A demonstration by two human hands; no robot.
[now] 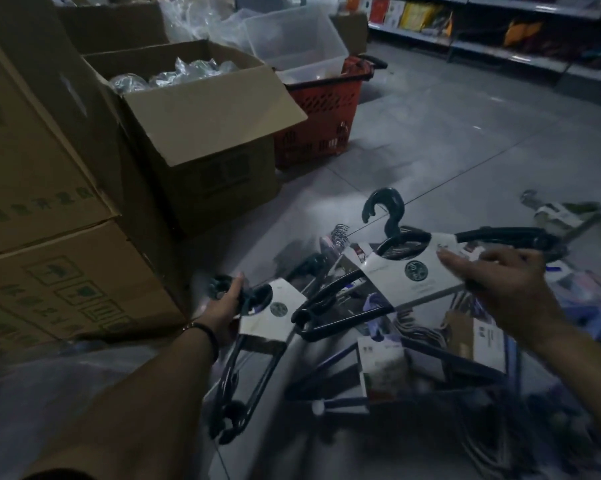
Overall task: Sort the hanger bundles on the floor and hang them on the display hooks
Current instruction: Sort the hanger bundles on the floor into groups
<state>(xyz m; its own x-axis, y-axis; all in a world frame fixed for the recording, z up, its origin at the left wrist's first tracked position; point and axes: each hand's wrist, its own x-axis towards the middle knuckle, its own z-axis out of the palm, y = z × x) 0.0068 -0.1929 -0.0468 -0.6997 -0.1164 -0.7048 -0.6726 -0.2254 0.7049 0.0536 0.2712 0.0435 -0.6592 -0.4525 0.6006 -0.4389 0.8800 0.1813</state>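
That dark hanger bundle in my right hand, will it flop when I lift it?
Probably stiff: the dark hanger bundle has rigid-looking plastic arms. The right hand pinches its white card sleeve off-centre, so it may tilt. The thin-looking sleeve could crease.

One wide-angle view, worn on the head, faces forward and down at the floor (pixel 448 140); the left hand (pixel 223 306) and right hand (pixel 506 289) sit close, lower half, among hanger bundles (pixel 389 271); cardboard boxes (pixel 50 188) crowd the left edge; shelving (pixel 500 32) recedes upper right.
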